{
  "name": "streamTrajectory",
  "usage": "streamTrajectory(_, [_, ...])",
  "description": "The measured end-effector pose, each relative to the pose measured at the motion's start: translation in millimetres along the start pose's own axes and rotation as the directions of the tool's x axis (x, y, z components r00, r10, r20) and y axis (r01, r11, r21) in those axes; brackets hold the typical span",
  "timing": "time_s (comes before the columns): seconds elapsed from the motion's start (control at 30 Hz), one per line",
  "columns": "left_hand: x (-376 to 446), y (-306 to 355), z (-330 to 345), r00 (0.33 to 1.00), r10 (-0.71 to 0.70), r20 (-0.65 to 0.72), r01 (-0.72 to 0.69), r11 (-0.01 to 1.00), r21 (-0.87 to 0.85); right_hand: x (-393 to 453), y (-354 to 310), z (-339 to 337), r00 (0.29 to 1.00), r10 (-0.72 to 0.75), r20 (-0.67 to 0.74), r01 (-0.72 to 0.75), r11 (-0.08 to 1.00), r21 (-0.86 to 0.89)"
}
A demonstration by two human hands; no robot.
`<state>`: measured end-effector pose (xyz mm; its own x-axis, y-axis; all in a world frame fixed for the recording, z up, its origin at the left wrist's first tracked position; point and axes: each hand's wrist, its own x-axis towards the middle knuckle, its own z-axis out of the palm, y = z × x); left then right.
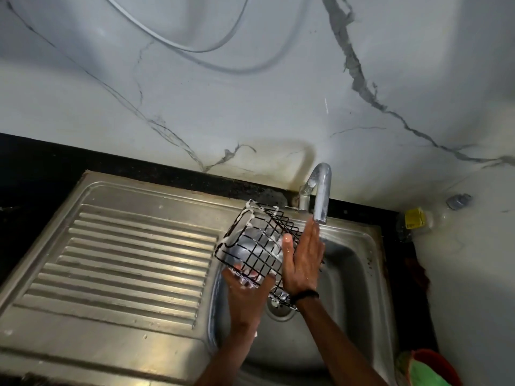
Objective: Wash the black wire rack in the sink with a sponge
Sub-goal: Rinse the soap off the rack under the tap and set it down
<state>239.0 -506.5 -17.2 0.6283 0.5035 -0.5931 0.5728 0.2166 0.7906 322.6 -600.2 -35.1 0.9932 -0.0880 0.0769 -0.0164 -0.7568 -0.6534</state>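
Note:
The black wire rack (252, 240), a box-shaped basket streaked with white foam, is held tilted above the steel sink basin (354, 274). My left hand (245, 288) grips its lower near corner from below, fingers soapy. My right hand (303, 260) lies flat against the rack's right side, fingers stretched up toward the tap spout (320, 196), thumb hooked on the wires. A black band circles the right wrist. No sponge is visible in either hand. The drain (278, 310) shows beneath the rack.
A ribbed steel draining board (125, 263) fills the left. A black counter strip runs along the marbled wall. At the right stand a clear bottle with a yellow label (415, 218) and, lower, a red tub (434, 360) with a green cloth (420, 374).

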Motion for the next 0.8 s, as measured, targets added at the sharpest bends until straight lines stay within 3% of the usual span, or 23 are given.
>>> streamTrajectory(0.07, [0, 0, 2, 0.999, -0.018, -0.029, 0.018, 1.000, 0.008, -4, 20, 2, 0.980, 0.199, 0.004, -0.198, 0.977, 0.077])
streamTrajectory(0.13, [3, 1, 4, 1.000, -0.009, -0.026, 0.009, 1.000, 0.001, 1, 47, 3, 0.890, 0.453, 0.045, -0.449, 0.860, 0.243])
streamTrajectory(0.2, [5, 3, 5, 1.000, -0.025, 0.008, 0.025, 0.999, -0.025, 11, 64, -2, 0.690, 0.669, 0.275, -0.709, 0.550, 0.441])
streamTrajectory(0.23, [5, 4, 6, 0.998, -0.043, 0.042, 0.045, 0.997, -0.067, 15, 73, -1, 0.592, 0.680, 0.433, -0.779, 0.344, 0.524])
streamTrajectory(0.27, [5, 5, 6, 0.995, -0.049, 0.082, 0.058, 0.991, -0.117, 20, 79, -1, 0.547, 0.645, 0.533, -0.797, 0.207, 0.568])
streamTrajectory(0.3, [4, 7, 5, 0.990, -0.062, 0.128, 0.084, 0.981, -0.176, 23, 80, -4, 0.547, 0.612, 0.571, -0.790, 0.153, 0.593])
streamTrajectory(0.4, [6, 11, 4, 0.976, -0.058, 0.211, 0.125, 0.941, -0.315, 27, 66, -28, 0.623, 0.570, 0.535, -0.743, 0.216, 0.634])
streamTrajectory(0.5, [10, 5, 6, 0.949, 0.006, 0.314, 0.089, 0.954, -0.286, 29, 61, -50, 0.747, 0.413, 0.521, -0.646, 0.266, 0.715])
streamTrajectory(0.67, [23, 7, 13, 0.902, 0.046, 0.430, 0.065, 0.968, -0.241, 38, 77, -76, 0.729, 0.417, 0.542, -0.636, 0.122, 0.762])
streamTrajectory(0.7, [28, 9, 14, 0.897, 0.065, 0.437, 0.035, 0.976, -0.216, 40, 82, -76, 0.712, 0.428, 0.556, -0.658, 0.132, 0.741])
streamTrajectory(0.8, [43, 18, 11, 0.880, 0.085, 0.468, -0.032, 0.992, -0.120, 43, 96, -75, 0.741, 0.479, 0.471, -0.654, 0.356, 0.668])
